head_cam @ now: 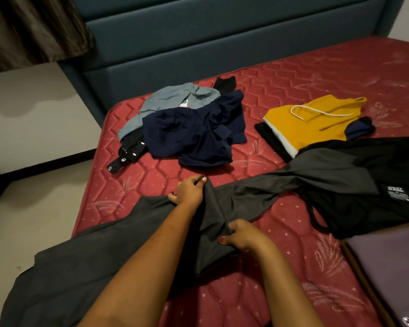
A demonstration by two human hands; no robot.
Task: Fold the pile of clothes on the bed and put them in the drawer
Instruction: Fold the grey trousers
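Head view: dark grey garment (246, 194) sprawled across the lower frame on the red mattress (293, 74), left hand (189, 192) clutching a fold at centre, right hand (243, 234) pinching the cloth just below, unfolded pile (191, 128) at upper centre, folded yellow stack (305, 123) at right.

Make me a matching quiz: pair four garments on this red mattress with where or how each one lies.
1 dark grey cloth garment
2 yellow fabric garment with white cord
3 navy blue cloth garment
4 black garment with white print

A folded, topping a stack
B gripped by left hand and right hand
C heaped in the unfolded pile
D spread out at the right edge

Pairs: 1-B, 2-A, 3-C, 4-D
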